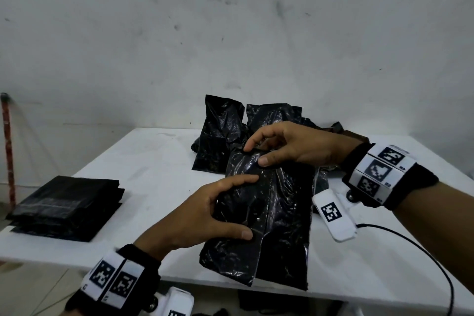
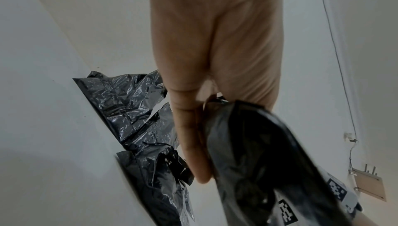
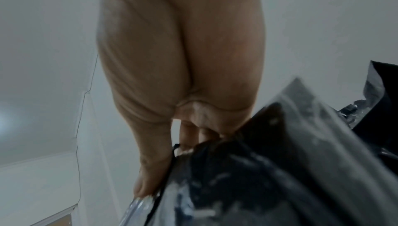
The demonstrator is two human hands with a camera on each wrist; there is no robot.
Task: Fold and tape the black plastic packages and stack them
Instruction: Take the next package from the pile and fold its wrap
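Note:
A long black plastic package [image 1: 279,215] is held up over the white table [image 1: 143,161], its lower end hanging past the near edge. My left hand [image 1: 205,215] grips its left side at mid-height, thumb in front and fingers across the top. My right hand [image 1: 282,146] pinches its upper end between thumb and fingers. The left wrist view shows my left hand [image 2: 198,127] against the dark, blurred package [image 2: 269,161]. The right wrist view shows my right hand [image 3: 172,110] on the package [image 3: 258,170].
A flat stack of folded black packages [image 1: 66,208] lies at the table's left edge. A heap of loose black packages [image 1: 230,131] sits at the back against the white wall, also visible as crumpled bags [image 2: 133,110]. A red pole [image 1: 9,146] stands far left.

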